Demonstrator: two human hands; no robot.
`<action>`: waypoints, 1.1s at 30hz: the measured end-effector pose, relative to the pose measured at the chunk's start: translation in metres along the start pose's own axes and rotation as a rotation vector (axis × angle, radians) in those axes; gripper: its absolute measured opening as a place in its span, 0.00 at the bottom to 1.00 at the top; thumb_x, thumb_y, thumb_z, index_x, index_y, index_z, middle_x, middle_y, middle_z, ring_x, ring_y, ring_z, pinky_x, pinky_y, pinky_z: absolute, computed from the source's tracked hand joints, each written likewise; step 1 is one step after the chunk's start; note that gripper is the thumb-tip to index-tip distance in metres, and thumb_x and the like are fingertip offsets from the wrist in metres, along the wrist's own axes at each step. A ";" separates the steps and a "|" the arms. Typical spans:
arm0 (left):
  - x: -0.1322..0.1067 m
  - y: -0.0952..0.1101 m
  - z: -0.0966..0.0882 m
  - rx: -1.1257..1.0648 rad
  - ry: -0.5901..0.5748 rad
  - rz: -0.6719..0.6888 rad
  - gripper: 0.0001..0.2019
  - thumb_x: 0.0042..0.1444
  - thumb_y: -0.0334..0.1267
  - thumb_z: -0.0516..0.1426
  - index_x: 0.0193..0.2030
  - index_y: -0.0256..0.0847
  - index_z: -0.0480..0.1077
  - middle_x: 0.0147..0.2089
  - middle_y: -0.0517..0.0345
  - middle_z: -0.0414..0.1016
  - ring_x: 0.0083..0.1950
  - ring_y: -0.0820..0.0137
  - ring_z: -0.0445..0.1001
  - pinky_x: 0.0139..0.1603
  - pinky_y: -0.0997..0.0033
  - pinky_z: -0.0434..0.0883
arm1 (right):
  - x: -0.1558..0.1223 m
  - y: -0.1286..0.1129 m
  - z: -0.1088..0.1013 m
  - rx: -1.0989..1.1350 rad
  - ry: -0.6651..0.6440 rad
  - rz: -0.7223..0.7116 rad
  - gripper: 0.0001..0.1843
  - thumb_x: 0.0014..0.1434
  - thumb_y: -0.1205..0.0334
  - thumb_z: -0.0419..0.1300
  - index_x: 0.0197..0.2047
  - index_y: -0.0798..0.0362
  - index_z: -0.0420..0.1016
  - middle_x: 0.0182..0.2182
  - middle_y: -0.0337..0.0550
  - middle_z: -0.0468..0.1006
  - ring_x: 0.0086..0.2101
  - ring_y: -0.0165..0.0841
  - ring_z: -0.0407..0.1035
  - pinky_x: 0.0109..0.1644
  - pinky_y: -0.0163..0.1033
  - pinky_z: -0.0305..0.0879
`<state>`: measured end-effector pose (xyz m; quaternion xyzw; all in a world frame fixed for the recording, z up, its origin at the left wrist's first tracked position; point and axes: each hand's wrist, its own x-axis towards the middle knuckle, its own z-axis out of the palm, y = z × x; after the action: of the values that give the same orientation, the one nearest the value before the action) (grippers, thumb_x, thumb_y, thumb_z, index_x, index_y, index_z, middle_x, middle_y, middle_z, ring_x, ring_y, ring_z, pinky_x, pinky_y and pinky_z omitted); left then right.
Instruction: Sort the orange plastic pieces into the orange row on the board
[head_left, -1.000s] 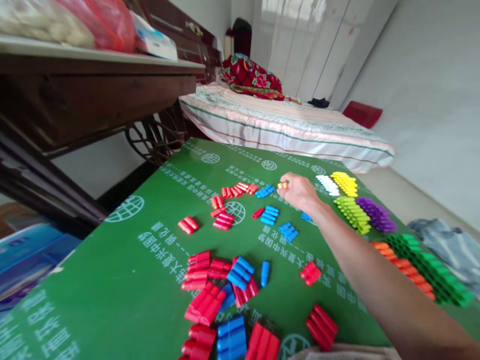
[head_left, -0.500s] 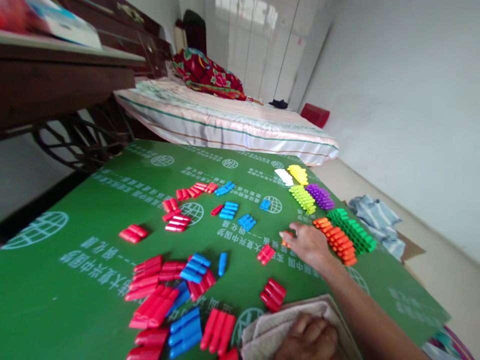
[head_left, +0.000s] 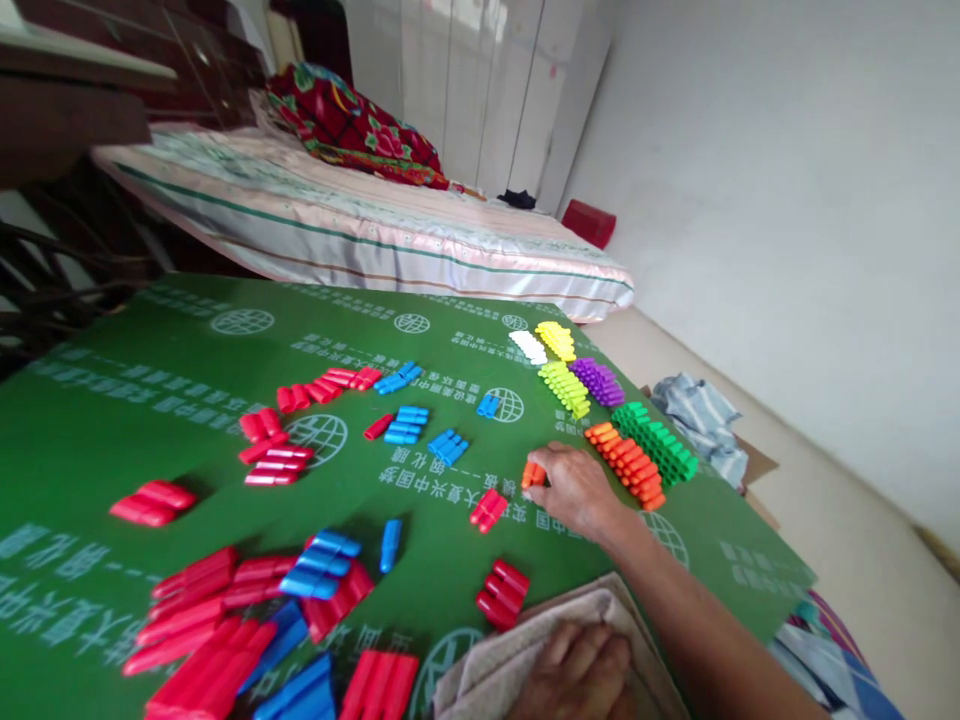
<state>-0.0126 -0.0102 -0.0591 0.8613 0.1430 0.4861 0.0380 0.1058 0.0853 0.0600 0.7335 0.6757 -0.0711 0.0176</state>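
My right hand [head_left: 574, 490] rests low over the green board [head_left: 150, 420], its fingers closed on a small orange block [head_left: 533, 473]. It sits just left of the row of orange blocks [head_left: 626, 462] and close to a red cluster [head_left: 488, 508]. My left hand [head_left: 574, 675] lies on a beige towel [head_left: 495, 670] at the board's near edge, fingers bent. Loose red blocks [head_left: 202, 600] and blue blocks [head_left: 319, 563] lie scattered across the board's left and middle.
Sorted rows stand at the board's right: green blocks [head_left: 660, 440], purple blocks [head_left: 598, 380], lime blocks [head_left: 566, 388], yellow blocks [head_left: 556, 340], white blocks [head_left: 529, 346]. A bed [head_left: 360, 230] lies beyond the board, dark wooden furniture [head_left: 67, 110] at left, crumpled cloth [head_left: 697, 410] on the floor.
My right hand drew back from the board's far side to beside the orange row, carrying the small orange block. The view swung right, and my left hand on the towel came into view.
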 end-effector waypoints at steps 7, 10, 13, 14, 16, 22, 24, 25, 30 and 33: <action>-0.010 0.000 0.000 0.022 -0.090 0.049 0.12 0.66 0.37 0.48 0.49 0.38 0.69 0.47 0.62 0.75 0.51 0.76 0.69 0.60 0.78 0.61 | -0.002 0.014 0.003 0.086 0.069 -0.078 0.06 0.55 0.58 0.62 0.32 0.50 0.76 0.35 0.43 0.78 0.35 0.34 0.71 0.40 0.35 0.62; -0.008 0.001 -0.002 0.014 -0.077 0.023 0.11 0.66 0.36 0.48 0.48 0.37 0.69 0.47 0.62 0.75 0.52 0.77 0.68 0.62 0.78 0.59 | 0.002 0.038 -0.007 0.153 0.150 -0.016 0.06 0.54 0.58 0.62 0.33 0.50 0.76 0.35 0.40 0.78 0.34 0.31 0.71 0.38 0.34 0.61; -0.001 0.002 -0.006 -0.012 -0.075 0.048 0.09 0.64 0.35 0.49 0.43 0.39 0.70 0.47 0.62 0.74 0.52 0.75 0.68 0.63 0.75 0.58 | 0.011 0.071 -0.026 0.123 0.174 0.180 0.08 0.54 0.55 0.61 0.34 0.50 0.77 0.32 0.39 0.79 0.33 0.31 0.71 0.36 0.34 0.60; 0.001 0.002 -0.007 -0.018 -0.077 0.055 0.08 0.64 0.35 0.50 0.40 0.40 0.70 0.47 0.62 0.74 0.53 0.75 0.68 0.64 0.74 0.59 | 0.014 0.082 -0.031 0.095 0.171 0.244 0.10 0.53 0.53 0.61 0.36 0.50 0.77 0.32 0.40 0.79 0.33 0.32 0.71 0.35 0.34 0.60; 0.005 0.003 -0.010 -0.025 -0.099 0.066 0.08 0.63 0.34 0.50 0.35 0.41 0.69 0.47 0.62 0.73 0.53 0.74 0.67 0.63 0.73 0.59 | 0.021 0.101 -0.038 0.040 0.162 0.327 0.14 0.52 0.51 0.63 0.39 0.50 0.77 0.33 0.41 0.79 0.34 0.34 0.72 0.35 0.35 0.61; 0.005 0.005 -0.015 -0.030 -0.139 0.061 0.08 0.63 0.34 0.50 0.34 0.41 0.68 0.48 0.62 0.72 0.53 0.73 0.67 0.63 0.71 0.59 | 0.028 0.127 -0.028 -0.049 0.129 0.401 0.23 0.51 0.49 0.64 0.49 0.50 0.76 0.40 0.47 0.80 0.39 0.38 0.73 0.38 0.37 0.63; 0.004 0.006 -0.016 -0.032 -0.162 0.056 0.07 0.63 0.35 0.51 0.34 0.41 0.68 0.49 0.61 0.72 0.54 0.72 0.66 0.63 0.70 0.60 | 0.027 0.128 -0.023 -0.073 0.105 0.397 0.23 0.52 0.50 0.63 0.50 0.50 0.75 0.41 0.47 0.80 0.41 0.39 0.74 0.39 0.36 0.63; 0.004 0.006 -0.016 -0.033 -0.172 0.052 0.07 0.62 0.35 0.51 0.35 0.41 0.68 0.49 0.61 0.72 0.54 0.72 0.66 0.62 0.70 0.60 | 0.026 0.128 -0.021 -0.081 0.094 0.393 0.22 0.53 0.51 0.62 0.50 0.50 0.75 0.41 0.47 0.80 0.42 0.39 0.74 0.39 0.36 0.63; 0.006 0.006 -0.017 -0.046 -0.145 0.040 0.08 0.62 0.34 0.51 0.34 0.40 0.68 0.49 0.61 0.73 0.54 0.73 0.67 0.62 0.71 0.60 | 0.022 0.126 -0.020 -0.103 0.076 0.395 0.22 0.55 0.52 0.60 0.52 0.50 0.74 0.41 0.47 0.81 0.42 0.39 0.74 0.41 0.37 0.63; 0.007 0.006 -0.017 -0.047 -0.136 0.039 0.07 0.62 0.33 0.51 0.34 0.40 0.68 0.48 0.61 0.73 0.53 0.73 0.67 0.62 0.71 0.59 | 0.021 0.124 -0.020 -0.107 0.092 0.409 0.23 0.55 0.51 0.60 0.52 0.50 0.74 0.42 0.47 0.80 0.42 0.39 0.74 0.41 0.37 0.64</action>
<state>-0.0219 -0.0155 -0.0432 0.8937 0.1119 0.4305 0.0583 0.2328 0.0982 0.0684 0.8557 0.5159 0.0036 0.0398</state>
